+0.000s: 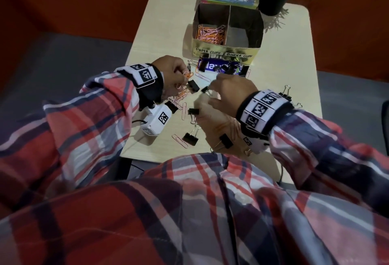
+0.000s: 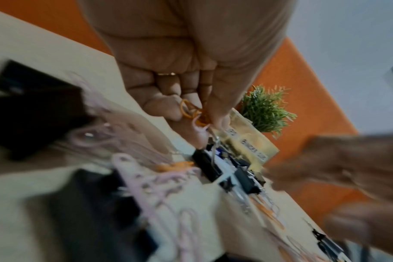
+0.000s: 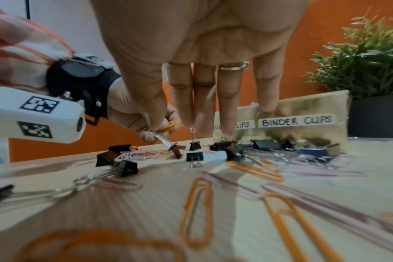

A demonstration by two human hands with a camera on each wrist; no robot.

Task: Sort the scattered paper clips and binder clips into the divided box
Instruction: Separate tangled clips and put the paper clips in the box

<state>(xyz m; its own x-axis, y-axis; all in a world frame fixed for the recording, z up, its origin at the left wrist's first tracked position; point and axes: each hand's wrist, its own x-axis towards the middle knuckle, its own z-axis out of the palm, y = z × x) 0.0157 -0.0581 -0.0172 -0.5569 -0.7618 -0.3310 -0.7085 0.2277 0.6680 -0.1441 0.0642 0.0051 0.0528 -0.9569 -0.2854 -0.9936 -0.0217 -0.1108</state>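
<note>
The left hand point(image 1: 170, 71), left of centre in the head view, was clenched around a bunch of orange and pink paper clips point(image 2: 194, 113), pinched between thumb and fingertips. That loose bunch was the first risk: a clip could slip from the pinch during the carry and drop back onto the table point(image 1: 280, 71).

At frame centre, black binder clips point(image 1: 190, 138) and more paper clips lay mixed and overlapping on the table. A paper clip hooked on a binder clip's wire handle could be lifted with it and end up in the wrong compartment.

The right hand point(image 1: 229, 90), right of centre, had thumb and forefinger pinching the wire handle of one binder clip point(image 3: 176, 149), which hung tilted with its body just at the table; the other fingers pointed straight down. Held by the handle alone, the clip could swing or slip out.

The divided box point(image 1: 223, 53) stood at upper centre-right. Its left compartment held a pile of paper clips; the right one, labelled for binder clips, showed none. Several binder clips lay close against its front wall, where a reaching hand could scatter them.
</note>
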